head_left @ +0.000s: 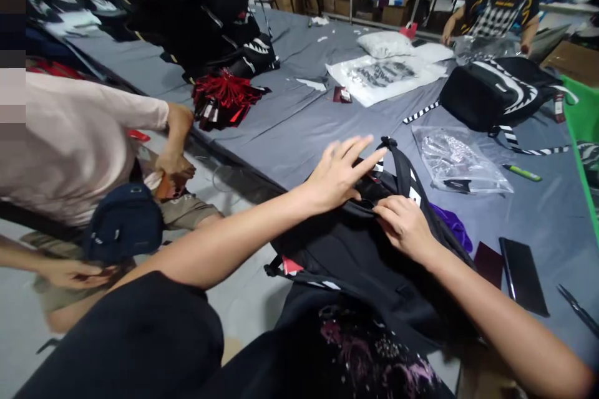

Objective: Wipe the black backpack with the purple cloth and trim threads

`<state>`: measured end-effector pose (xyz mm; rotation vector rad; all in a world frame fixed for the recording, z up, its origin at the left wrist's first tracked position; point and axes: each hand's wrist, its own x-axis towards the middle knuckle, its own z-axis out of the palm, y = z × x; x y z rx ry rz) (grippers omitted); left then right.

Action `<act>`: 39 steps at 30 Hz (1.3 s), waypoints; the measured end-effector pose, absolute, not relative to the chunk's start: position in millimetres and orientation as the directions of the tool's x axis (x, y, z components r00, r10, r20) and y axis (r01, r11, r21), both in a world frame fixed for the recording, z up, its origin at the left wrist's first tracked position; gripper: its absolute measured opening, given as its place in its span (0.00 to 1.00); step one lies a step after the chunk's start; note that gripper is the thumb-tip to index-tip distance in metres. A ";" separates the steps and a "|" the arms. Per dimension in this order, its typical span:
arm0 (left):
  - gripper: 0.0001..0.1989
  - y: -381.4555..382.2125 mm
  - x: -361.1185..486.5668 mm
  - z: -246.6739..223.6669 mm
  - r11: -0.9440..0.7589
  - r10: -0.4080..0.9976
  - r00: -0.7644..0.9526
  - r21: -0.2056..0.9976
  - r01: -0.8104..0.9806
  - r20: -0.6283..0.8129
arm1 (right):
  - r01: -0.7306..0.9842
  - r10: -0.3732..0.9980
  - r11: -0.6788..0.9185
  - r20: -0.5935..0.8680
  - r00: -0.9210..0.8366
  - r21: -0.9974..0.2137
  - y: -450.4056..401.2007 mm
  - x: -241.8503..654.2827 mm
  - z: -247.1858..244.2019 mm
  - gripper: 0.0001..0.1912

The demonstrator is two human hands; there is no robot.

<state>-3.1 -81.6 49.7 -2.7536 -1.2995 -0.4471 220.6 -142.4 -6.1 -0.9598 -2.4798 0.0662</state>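
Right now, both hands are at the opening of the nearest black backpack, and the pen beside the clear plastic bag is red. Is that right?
Not quite: the pen is green, as the head view shows. It does lie beside the clear plastic bag, and the left hand and right hand are at the opening of the nearest black backpack.

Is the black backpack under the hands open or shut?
Open, at least partly: the backpack shows a dark gap between the left hand and the right hand, which pinches its edge.
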 end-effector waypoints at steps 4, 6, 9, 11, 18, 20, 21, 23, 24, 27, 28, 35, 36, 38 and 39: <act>0.65 -40.7 7.2 30.1 -0.652 0.758 0.650 0.071 0.755 0.052 | 0.646 0.714 0.699 0.343 -0.610 -0.307 -137.9 213.0 -12.1 0.15; 0.64 -22.3 16.0 16.9 -0.623 0.781 0.625 0.084 0.777 0.011 | 0.640 0.734 0.678 0.294 -0.612 -0.362 -132.2 212.5 -15.0 0.16; 0.58 -5.9 25.0 -0.2 -0.619 0.782 0.623 0.107 0.778 -0.004 | 0.637 0.732 0.671 0.208 -0.648 -0.379 -118.6 215.6 -14.4 0.16; 0.55 -4.0 25.8 -6.1 -0.630 0.775 0.632 0.110 0.769 0.019 | 0.681 0.753 0.650 0.164 -0.637 -0.338 -107.3 216.4 -9.4 0.15; 0.48 -19.6 21.4 -8.8 -0.581 0.812 0.573 0.070 0.811 0.110 | 0.934 0.933 0.346 0.144 -0.331 -0.090 -66.5 192.6 -10.2 0.54; 0.48 -21.4 21.3 -10.1 -0.573 0.817 0.564 0.064 0.817 0.123 | 0.945 0.945 0.322 0.079 -0.317 -0.062 -57.8 186.7 -18.9 0.60; 0.49 -21.8 21.3 -10.5 -0.575 0.816 0.565 0.067 0.816 0.123 | 0.944 0.945 0.326 0.058 -0.323 -0.052 -54.7 185.3 -22.5 0.60; 0.54 -22.2 21.4 -10.5 -0.591 0.806 0.582 0.077 0.803 0.107 | 0.931 0.933 0.359 0.030 -0.358 -0.059 -51.2 185.7 -26.5 0.58; 0.57 -22.4 21.7 -10.1 -0.602 0.798 0.595 0.079 0.795 0.094 | 0.923 0.926 0.378 0.018 -0.377 -0.070 -50.7 186.8 -26.9 0.56; 0.63 -23.8 24.2 -8.1 -0.607 0.794 0.605 0.063 0.792 0.058 | 0.918 0.922 0.386 -0.002 -0.388 -0.087 -50.9 191.3 -25.0 0.52; 0.64 -24.5 25.4 -7.6 -0.596 0.803 0.594 0.058 0.801 0.050 | 0.921 0.924 0.380 -0.004 -0.382 -0.089 -51.0 192.5 -24.4 0.51; 0.55 -26.5 29.1 -10.2 -0.569 0.822 0.566 0.092 0.817 0.063 | 0.918 0.925 0.379 0.016 -0.380 -0.117 -51.1 192.3 -29.3 0.50; 0.55 -26.1 29.3 -10.6 -0.572 0.820 0.567 0.093 0.815 0.070 | 0.922 0.929 0.368 0.015 -0.369 -0.121 -51.7 190.0 -29.9 0.50; 0.56 -25.6 30.3 -10.7 -0.573 0.820 0.568 0.090 0.815 0.075 | 0.931 0.940 0.339 0.012 -0.341 -0.139 -52.0 185.2 -28.9 0.50; 0.57 -25.5 31.0 -10.2 -0.566 0.824 0.562 0.085 0.820 0.069 | 0.930 0.943 0.331 0.010 -0.334 -0.159 -51.0 184.4 -27.1 0.49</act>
